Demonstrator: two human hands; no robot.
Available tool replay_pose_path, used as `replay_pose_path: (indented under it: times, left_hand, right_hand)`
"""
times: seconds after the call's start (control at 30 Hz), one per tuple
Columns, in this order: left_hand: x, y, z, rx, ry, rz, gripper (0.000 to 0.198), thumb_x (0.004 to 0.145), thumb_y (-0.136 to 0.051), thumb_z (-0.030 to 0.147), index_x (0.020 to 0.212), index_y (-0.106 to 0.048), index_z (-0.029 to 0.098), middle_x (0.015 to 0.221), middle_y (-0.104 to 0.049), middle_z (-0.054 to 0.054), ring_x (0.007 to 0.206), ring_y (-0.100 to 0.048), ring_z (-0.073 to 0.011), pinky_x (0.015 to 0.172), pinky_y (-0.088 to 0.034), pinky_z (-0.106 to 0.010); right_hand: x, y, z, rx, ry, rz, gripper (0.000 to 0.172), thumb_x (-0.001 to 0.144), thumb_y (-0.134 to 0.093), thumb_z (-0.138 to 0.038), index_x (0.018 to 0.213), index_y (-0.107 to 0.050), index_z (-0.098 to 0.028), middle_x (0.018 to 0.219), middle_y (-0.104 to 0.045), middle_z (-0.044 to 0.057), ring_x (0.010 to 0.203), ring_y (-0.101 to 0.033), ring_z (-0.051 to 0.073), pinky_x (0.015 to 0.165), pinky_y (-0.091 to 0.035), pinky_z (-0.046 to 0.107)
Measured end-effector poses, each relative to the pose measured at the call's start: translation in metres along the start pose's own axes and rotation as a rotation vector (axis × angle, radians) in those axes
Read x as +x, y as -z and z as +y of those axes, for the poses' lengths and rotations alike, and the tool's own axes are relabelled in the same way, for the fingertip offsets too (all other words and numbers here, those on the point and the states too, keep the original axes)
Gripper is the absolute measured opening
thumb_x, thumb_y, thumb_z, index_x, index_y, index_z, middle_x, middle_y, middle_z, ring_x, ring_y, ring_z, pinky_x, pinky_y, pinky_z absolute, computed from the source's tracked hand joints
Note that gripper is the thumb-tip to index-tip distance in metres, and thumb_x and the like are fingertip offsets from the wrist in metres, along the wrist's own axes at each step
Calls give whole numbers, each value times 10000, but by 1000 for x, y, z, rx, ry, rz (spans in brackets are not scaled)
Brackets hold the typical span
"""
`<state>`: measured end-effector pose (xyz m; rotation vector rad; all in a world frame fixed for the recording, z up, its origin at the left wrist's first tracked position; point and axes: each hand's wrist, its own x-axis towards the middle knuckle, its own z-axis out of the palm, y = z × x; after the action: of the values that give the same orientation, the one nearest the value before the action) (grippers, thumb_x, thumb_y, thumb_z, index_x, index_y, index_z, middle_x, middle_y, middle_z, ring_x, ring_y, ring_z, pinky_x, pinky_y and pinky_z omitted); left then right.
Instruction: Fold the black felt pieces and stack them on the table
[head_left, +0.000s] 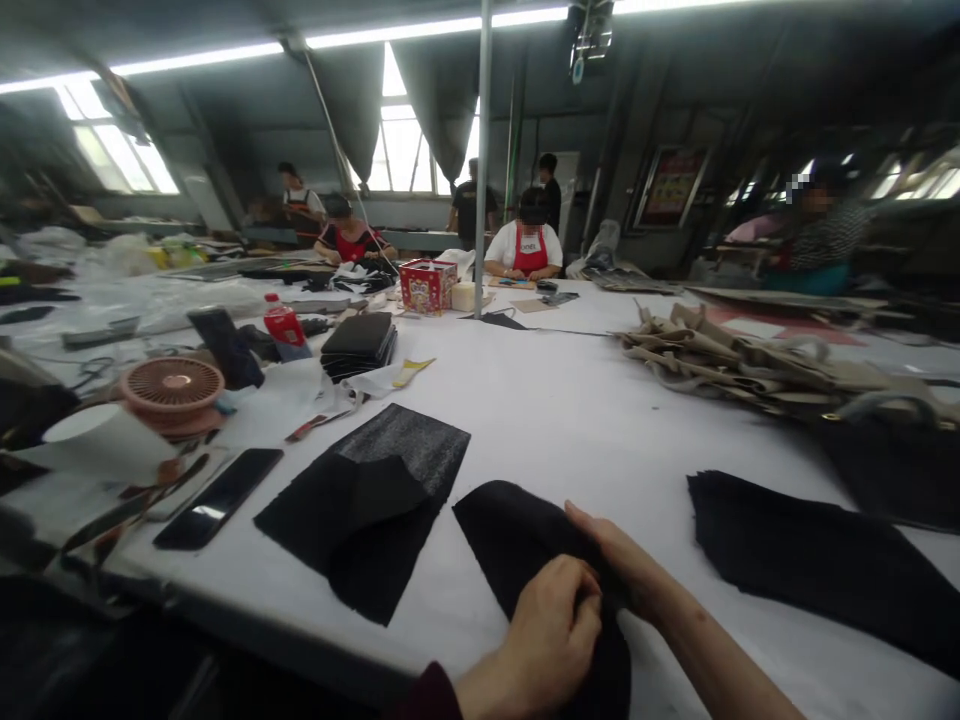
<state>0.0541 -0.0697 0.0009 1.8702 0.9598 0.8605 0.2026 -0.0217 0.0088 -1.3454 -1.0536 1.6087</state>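
Observation:
My left hand [551, 630] is closed in a pinch on a black fabric piece [506, 535] that lies on the white table [570, 410] right in front of me. My right hand [619, 560] rests on the same piece with its fingers stretched flat over the cloth and partly tucked into it. To the left lies a second black fabric piece [371, 500] with a folded corner. A larger sheet of black fabric [817, 560] is spread out at the right.
A black phone [219, 497] lies near the left edge, beside a pink round fan [172, 387], a red bottle [284, 326] and a stack of dark pieces [360, 342]. Beige bags [742, 362] are piled at the right. Several people work at the far end near a red box [427, 284].

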Motion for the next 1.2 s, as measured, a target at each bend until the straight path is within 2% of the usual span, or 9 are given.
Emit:
replay_pose_path:
  times: [0.13, 0.23, 0.4, 0.57, 0.7, 0.8, 0.9, 1.07, 1.2]
  left_hand:
    - [4, 0, 6, 101, -66, -164, 179, 800, -572, 102, 950, -581, 198, 1019, -642, -27, 948, -596, -179, 866, -469, -293]
    - [15, 21, 3, 313, -142, -229, 223, 831, -596, 151, 1043, -591, 219, 1113, -636, -25, 1027, -580, -206, 917, -455, -341]
    - [33, 56, -18, 680, -186, -273, 312, 859, -622, 204, 1165, -566, 225, 1226, -588, -52, 1113, -539, -256, 947, -447, -423]
    - [27, 60, -29, 824, -231, -346, 199, 871, -642, 272, 1052, -588, 210, 1110, -604, -50, 1019, -561, -247, 882, -478, -406]
    - [32, 57, -30, 836, -261, -308, 230, 867, -651, 257, 1076, -571, 200, 1110, -600, -47, 1026, -554, -234, 906, -472, -391]
    - [44, 54, -33, 865, -285, -283, 261, 881, -625, 247, 1125, -555, 185, 1116, -599, -56, 1004, -555, -236, 880, -483, -391]
    - [53, 49, -38, 908, -307, -281, 152, 898, -591, 240, 1034, -579, 174, 1056, -608, -59, 955, -559, -240, 835, -494, -395]
    - [58, 42, -50, 902, -308, -234, 87, 929, -519, 190, 979, -589, 179, 993, -605, -52, 905, -553, -228, 798, -495, -382]
    - [56, 40, -58, 834, -276, -159, 206, 942, -473, 154, 1120, -572, 187, 1017, -598, -52, 919, -540, -219, 811, -486, -376]
  right_hand:
    - [-3, 26, 4, -63, -23, -133, 377, 679, -785, -445, 852, -688, -123, 791, -681, 37, 732, -603, 166, 680, -468, 269]
    - [-5, 39, 5, -103, -72, -153, 329, 629, -789, -330, 865, -693, -122, 780, -690, 31, 660, -597, 141, 616, -451, 244]
    - [-2, 59, -6, -237, -218, -275, 384, 609, -747, -302, 960, -694, -155, 831, -708, 39, 714, -646, 169, 664, -494, 266]
    - [15, 56, -17, -602, -108, -88, 280, 682, -694, -321, 898, -706, -143, 666, -642, 8, 564, -542, 115, 511, -373, 216]
    - [22, 28, -3, -722, 71, 93, 206, 781, -622, -269, 936, -706, -161, 796, -669, 42, 762, -591, 172, 699, -427, 276]
    - [24, 11, 22, -838, 261, 307, 228, 855, -539, -230, 1018, -688, -171, 954, -667, 78, 926, -596, 213, 846, -426, 326]
    - [26, 4, 47, -939, 479, 510, 240, 891, -495, -195, 1040, -682, -170, 924, -650, 81, 910, -602, 217, 845, -445, 333]
    - [29, 2, 66, -997, 656, 607, 235, 931, -481, -167, 1055, -680, -180, 858, -615, 59, 833, -589, 200, 774, -468, 319]
    - [27, -2, 67, -1095, 770, 635, 281, 960, -426, -133, 1114, -656, -176, 877, -584, 65, 836, -562, 197, 763, -465, 323]
